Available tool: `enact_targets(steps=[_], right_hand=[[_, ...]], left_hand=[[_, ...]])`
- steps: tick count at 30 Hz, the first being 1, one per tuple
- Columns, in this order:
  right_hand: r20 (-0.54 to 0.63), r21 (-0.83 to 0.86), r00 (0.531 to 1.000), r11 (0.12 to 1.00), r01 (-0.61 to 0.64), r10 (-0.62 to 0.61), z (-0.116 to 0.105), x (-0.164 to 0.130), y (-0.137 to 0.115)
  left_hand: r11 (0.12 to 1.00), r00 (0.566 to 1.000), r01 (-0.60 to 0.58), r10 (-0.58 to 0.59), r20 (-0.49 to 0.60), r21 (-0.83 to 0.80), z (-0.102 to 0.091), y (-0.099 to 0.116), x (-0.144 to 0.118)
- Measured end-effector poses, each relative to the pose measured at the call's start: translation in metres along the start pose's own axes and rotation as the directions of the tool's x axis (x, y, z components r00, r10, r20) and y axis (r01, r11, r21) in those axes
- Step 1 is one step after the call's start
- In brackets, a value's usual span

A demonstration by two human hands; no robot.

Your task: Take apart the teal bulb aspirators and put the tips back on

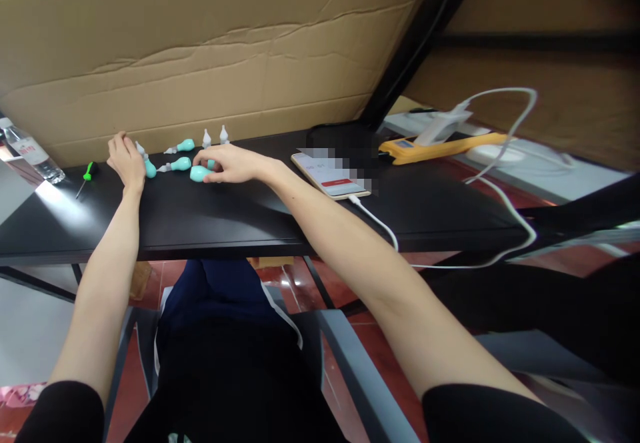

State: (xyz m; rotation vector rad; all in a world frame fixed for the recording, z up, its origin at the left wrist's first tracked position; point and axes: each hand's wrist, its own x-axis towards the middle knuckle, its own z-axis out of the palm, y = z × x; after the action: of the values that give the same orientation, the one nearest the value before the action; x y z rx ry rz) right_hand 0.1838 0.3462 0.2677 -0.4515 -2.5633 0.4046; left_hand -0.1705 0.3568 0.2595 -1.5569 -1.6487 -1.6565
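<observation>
Your right hand [233, 161] holds a smooth, rounded teal bulb [199, 174] between thumb and curled fingers at a black tabletop [240, 213]. Your left hand [124, 161] bends beside a pear-shaped bulb [150, 169]; whether its fingers grip anything, you cannot tell from this angle. Between them lie two tapered bulbs [181, 163] with translucent, pointed nozzles, before a wrinkled cardboard panel [240, 56].

Teal bulbs [182, 163], pale tapered nozzles [207, 138]
</observation>
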Motion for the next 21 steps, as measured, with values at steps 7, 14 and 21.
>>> enact_targets(steps=[7, 14, 21], right_hand=[[-0.213, 0.335, 0.957, 0.935, -0.119, 0.198, 0.005, 0.004, -0.002], [-0.277, 0.779, 0.813, 0.616, -0.123, 0.512, 0.004, 0.008, -0.004], [-0.285, 0.837, 0.791, 0.543, -0.070, 0.542, -0.002, 0.007, -0.012]], left_hand=[[0.846, 0.836, -0.532, 0.529, 0.145, -0.015, -0.011, 0.046, -0.012], [0.598, 0.415, -0.780, 0.714, 0.564, -0.183, 0.020, 0.097, -0.040], [0.724, 0.574, -0.678, 0.631, 0.522, -0.128, 0.012, 0.082, -0.036]])
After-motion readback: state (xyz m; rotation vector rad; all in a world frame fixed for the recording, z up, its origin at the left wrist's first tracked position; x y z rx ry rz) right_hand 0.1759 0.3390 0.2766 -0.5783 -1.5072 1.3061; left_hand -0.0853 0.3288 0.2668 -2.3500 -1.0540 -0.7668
